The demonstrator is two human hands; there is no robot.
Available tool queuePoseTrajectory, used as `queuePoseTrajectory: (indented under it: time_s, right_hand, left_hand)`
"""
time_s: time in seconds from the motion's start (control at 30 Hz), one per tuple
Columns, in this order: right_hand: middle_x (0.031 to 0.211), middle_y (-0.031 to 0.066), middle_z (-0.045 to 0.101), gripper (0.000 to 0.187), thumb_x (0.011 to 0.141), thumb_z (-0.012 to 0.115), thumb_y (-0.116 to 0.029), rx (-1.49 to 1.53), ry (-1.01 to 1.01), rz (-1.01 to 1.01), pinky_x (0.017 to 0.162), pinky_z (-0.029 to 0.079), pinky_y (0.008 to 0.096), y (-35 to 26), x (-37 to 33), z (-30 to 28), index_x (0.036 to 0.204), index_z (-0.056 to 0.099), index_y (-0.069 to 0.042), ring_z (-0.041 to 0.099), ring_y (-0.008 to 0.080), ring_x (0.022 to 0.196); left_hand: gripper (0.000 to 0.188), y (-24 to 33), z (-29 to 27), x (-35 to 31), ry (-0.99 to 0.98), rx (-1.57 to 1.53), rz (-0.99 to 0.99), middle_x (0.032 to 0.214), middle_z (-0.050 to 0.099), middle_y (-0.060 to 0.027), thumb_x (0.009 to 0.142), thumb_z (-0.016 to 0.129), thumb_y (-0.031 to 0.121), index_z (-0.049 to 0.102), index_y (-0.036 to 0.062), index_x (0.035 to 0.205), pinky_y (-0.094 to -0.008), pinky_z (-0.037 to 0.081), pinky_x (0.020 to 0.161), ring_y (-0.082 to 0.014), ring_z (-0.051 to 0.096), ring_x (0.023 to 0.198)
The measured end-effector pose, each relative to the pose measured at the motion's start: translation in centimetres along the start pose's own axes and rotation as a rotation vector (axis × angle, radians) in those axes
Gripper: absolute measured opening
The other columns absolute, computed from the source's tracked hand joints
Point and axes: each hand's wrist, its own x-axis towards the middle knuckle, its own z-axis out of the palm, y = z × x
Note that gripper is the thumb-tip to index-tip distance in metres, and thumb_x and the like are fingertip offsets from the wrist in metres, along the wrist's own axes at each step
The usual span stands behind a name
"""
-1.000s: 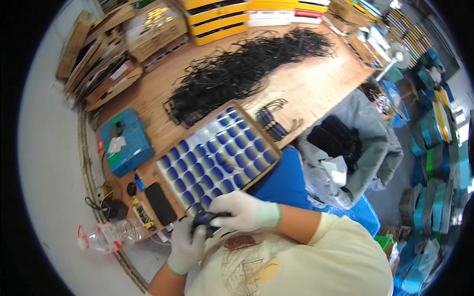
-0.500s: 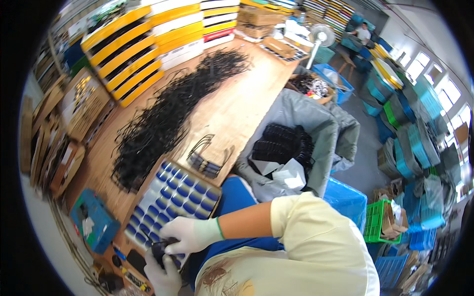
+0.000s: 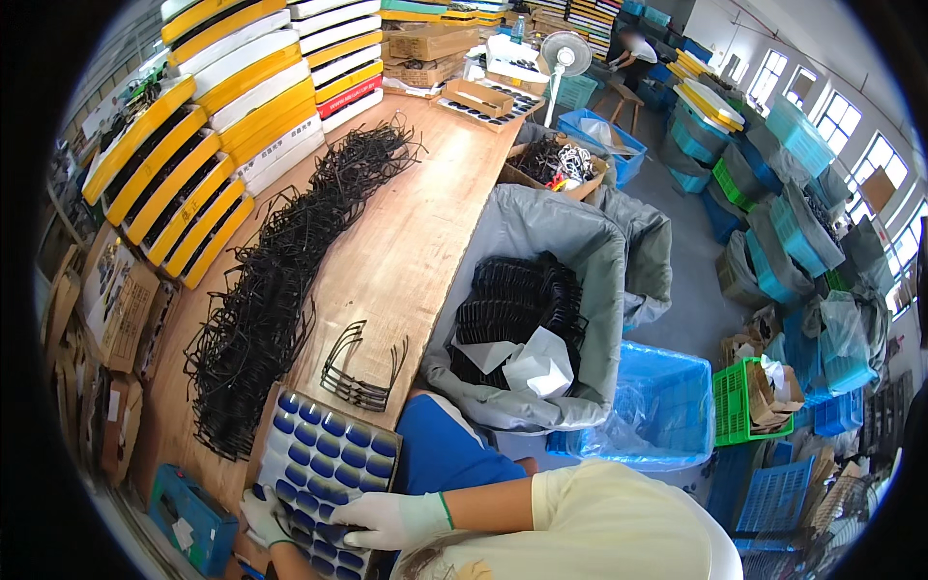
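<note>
A shallow tray point(image 3: 385, 437) of dark blue sunglass lenses lies at the near end of the table, its lenses set in rows. At its left edge my left hand point(image 3: 263, 519), in a white glove, pinches a dark lens point(image 3: 261, 493). My right hand point(image 3: 394, 519), also gloved in white, reaches over the rows from the right, fingertips closed on a lens point(image 3: 333, 532) lying there. Just beyond the tray stands a small group of black glasses frames point(image 3: 360, 391). Farther up the table stretches a long heap of black glasses frames point(image 3: 261, 304).
Yellow and white stacked trays point(image 3: 261, 106) line the table's left side. To the right, a grey-lined bin point(image 3: 604, 290) holds black frames and white paper, beside a blue crate point(image 3: 667, 406). A blue box point(image 3: 193, 522) sits near left. Far off, a person point(image 3: 636, 60) bends by a fan point(image 3: 566, 54).
The dark item both hands held together no longer shows in them. My hands have parted, the left to the tray's left edge, the right onto the lenses. The whole view has shifted.
</note>
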Motion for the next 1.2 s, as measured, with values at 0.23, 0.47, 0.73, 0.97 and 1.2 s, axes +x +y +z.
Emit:
queuePoseTrajectory:
  time_s: [0.23, 0.47, 0.73, 0.97, 1.2]
  right_hand:
    - [0.150, 0.0238, 0.049, 0.084, 0.091, 0.058, -0.008, 0.568, 0.031, 0.116, 0.101, 0.051, 0.0337, 1.7, 1.9, -1.1, 0.162, 0.017, 0.004, 0.063, 0.0250, 0.113]
    - [0.158, 0.0238, 0.039, 0.082, 0.087, 0.058, -0.012, 0.274, 0.299, -0.021, 0.121, 0.032, 0.0359, 0.6, 2.4, -0.7, 0.159, 0.023, 0.007, 0.038, 0.0301, 0.147]
    - [0.103, 0.0193, 0.060, 0.072, 0.082, 0.056, 0.001, 0.772, 0.316, 0.231, 0.054, 0.049, 0.0302, -6.0, 0.8, -1.4, 0.148, 0.028, 0.000, 0.065, 0.0232, 0.067]
    - [0.108, 0.0160, 0.063, 0.062, 0.089, 0.055, -0.002, 0.930, 0.168, 0.319, 0.052, 0.051, 0.0271, -7.2, 2.0, 0.9, 0.147, 0.032, 0.001, 0.066, 0.0208, 0.071]
    - [0.103, 0.0160, 0.064, 0.063, 0.089, 0.055, 0.000, 0.210, -0.032, 0.065, 0.068, 0.056, 0.0370, -6.1, 3.2, 5.5, 0.147, 0.030, 0.006, 0.066, 0.0241, 0.070]
  left_hand:
    - [0.035, -1.8, 2.2, 1.8, 0.151, -0.174, 0.076, 0.091, 0.072, -0.0276, 0.090, 0.065, 0.024, 0.071, -0.0102, 0.096, -0.0510, 0.055, 0.082, -0.0456, 0.069, 0.086]
    - [0.032, -2.9, -1.1, 0.7, 0.121, -0.013, 0.150, 0.097, 0.070, -0.0290, 0.086, 0.067, 0.029, 0.068, -0.0019, 0.093, -0.0540, 0.055, 0.084, -0.0482, 0.068, 0.092]
    - [0.027, -2.0, -6.0, -9.7, 0.212, -0.605, 0.200, 0.067, 0.063, -0.0162, 0.083, 0.073, 0.020, 0.059, -0.0020, 0.073, -0.0370, 0.049, 0.060, -0.0240, 0.063, 0.063]
    - [0.024, -4.7, -8.2, -18.4, -0.013, -1.369, 0.224, 0.094, 0.066, -0.0111, 0.084, 0.063, 0.001, 0.047, 0.0032, 0.067, -0.0226, 0.041, 0.056, -0.0072, 0.051, 0.064]
    - [0.037, -3.6, -11.9, -19.7, -0.043, -1.801, 0.152, 0.087, 0.057, -0.0071, 0.081, 0.075, 0.008, 0.042, 0.0062, 0.066, -0.0247, 0.041, 0.058, -0.0089, 0.049, 0.067]
